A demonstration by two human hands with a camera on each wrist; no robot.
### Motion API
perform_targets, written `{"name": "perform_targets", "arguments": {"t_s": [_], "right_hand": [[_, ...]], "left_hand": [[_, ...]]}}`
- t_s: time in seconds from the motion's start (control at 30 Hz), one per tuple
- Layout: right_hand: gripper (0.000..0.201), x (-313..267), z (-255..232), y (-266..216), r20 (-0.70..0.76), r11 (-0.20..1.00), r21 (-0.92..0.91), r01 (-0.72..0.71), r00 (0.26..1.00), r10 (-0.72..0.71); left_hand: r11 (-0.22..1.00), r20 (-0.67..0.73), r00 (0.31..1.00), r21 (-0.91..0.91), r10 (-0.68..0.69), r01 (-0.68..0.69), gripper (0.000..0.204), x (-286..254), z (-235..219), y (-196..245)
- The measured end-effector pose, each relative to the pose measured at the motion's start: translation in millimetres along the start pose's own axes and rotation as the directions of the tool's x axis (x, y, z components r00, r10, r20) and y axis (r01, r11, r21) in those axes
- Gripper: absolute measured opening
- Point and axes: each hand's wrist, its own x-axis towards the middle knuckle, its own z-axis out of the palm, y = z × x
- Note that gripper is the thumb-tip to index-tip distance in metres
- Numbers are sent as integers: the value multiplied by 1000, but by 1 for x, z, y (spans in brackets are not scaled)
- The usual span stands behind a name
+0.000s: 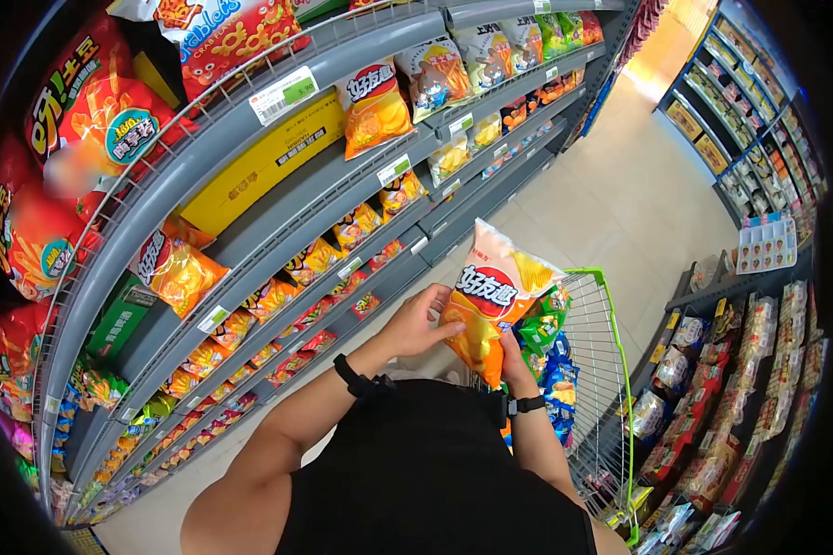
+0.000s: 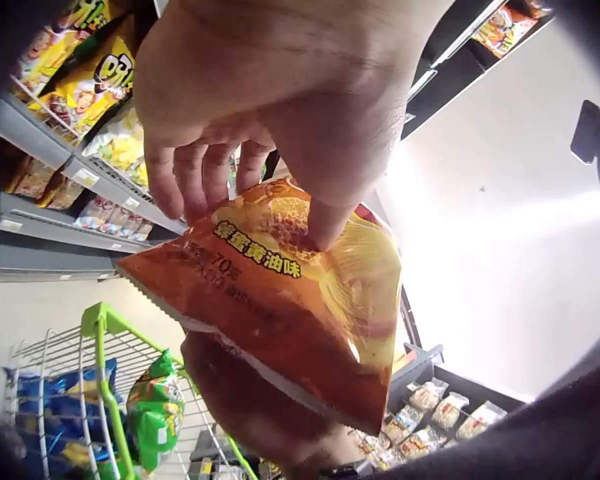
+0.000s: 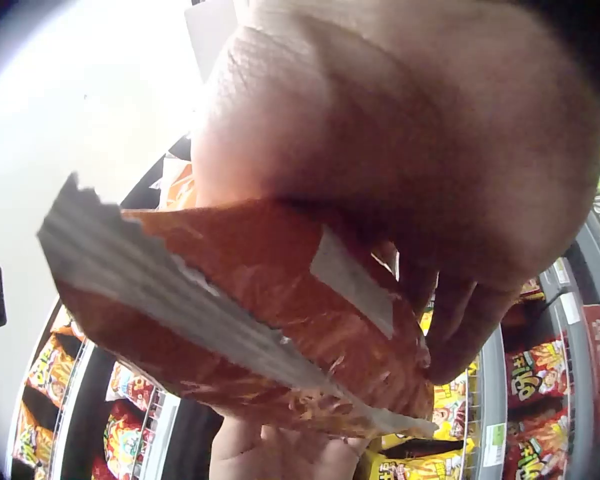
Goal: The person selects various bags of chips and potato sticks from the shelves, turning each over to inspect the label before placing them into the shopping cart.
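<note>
An orange-and-white bag of potato chips (image 1: 495, 296) is held in front of the body, its printed front turned up toward the head camera. My left hand (image 1: 418, 326) grips its left edge, thumb (image 2: 328, 222) pressed on the front and fingers round the far side. On the lower right side, my right hand (image 1: 516, 363) holds the same bag, partly hidden behind it. In the right wrist view, the right hand's fingers (image 3: 465, 320) bend round the bag beside its crimped bottom seal (image 3: 170, 290).
A shopping cart (image 1: 631, 398) with a green rim stands right of the body, with green (image 1: 541, 324) and blue snack bags (image 1: 562, 384) inside. Shelves of chip bags (image 1: 375, 106) run along the left. A low display of packaged snacks (image 1: 703, 416) lines the right, beyond the cart.
</note>
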Motion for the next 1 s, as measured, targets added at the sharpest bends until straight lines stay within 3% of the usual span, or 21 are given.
{"name": "perform_targets", "arguments": {"t_s": [0.23, 0.43, 0.53, 0.77, 1.0], "right_hand": [[66, 8, -14, 8, 41, 999, 46, -23, 999, 21], [61, 5, -24, 20, -77, 976, 147, -162, 982, 175], [59, 7, -32, 24, -23, 950, 223, -220, 973, 230], [61, 7, -6, 5, -117, 963, 72, -258, 957, 265], [61, 18, -17, 25, -26, 932, 186, -311, 947, 321]], "left_hand": [[998, -45, 999, 66, -13, 16, 57, 2, 4, 3], [994, -80, 997, 108, -9, 17, 56, 2, 7, 4], [992, -102, 995, 123, -15, 28, 56, 2, 8, 6], [990, -149, 987, 114, -62, 79, 55, -2, 4, 4], [992, -176, 982, 91, -66, 83, 54, -6, -3, 3]]}}
